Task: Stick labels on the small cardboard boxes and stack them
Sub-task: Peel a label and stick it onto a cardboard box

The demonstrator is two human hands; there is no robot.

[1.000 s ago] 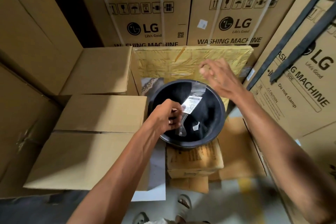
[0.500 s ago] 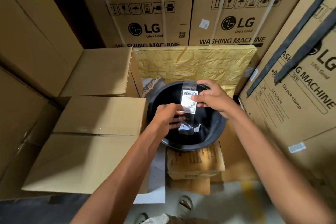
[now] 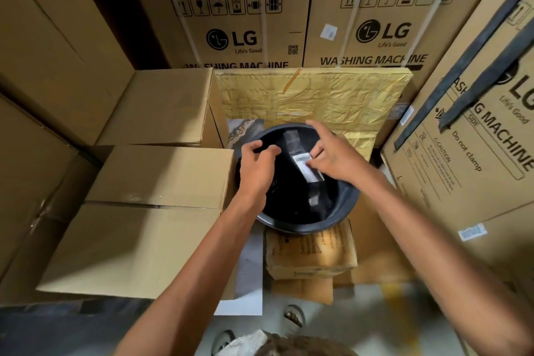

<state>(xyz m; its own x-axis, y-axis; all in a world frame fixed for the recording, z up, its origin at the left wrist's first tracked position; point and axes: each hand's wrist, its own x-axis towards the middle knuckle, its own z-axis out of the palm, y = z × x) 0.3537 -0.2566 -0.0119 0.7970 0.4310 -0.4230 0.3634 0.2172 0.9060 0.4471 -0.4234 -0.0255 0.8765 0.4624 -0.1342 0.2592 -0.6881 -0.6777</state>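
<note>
Washing machine cartons [image 3: 372, 23] printed with LG logos fill the top of the frame, and another one [image 3: 474, 153] leans in along the right edge. Plain brown cartons [image 3: 138, 240] occupy the left side, stacked in steps from upper left down to lower left. At upper centre a box wrapped in crinkled yellow tape [image 3: 315, 95] lies behind a black round tub [image 3: 344, 211], which sits at centre frame on top of a small cardboard box [image 3: 312, 254] with dark print on its side; further small boxes lie under and beside that one.

Both forearms reach up from the bottom of the frame over the tub. The left hand [image 3: 257, 165] hovers at the tub's left rim with its fingers loosely curled; I cannot tell whether it holds anything. The right hand [image 3: 332, 156] pinches a white barcode label [image 3: 303, 163] stuck on a strip of clear film [image 3: 294, 139], held above the tub's dark interior. A smaller scrap of film [image 3: 314, 200] lies lower inside the tub.
</note>
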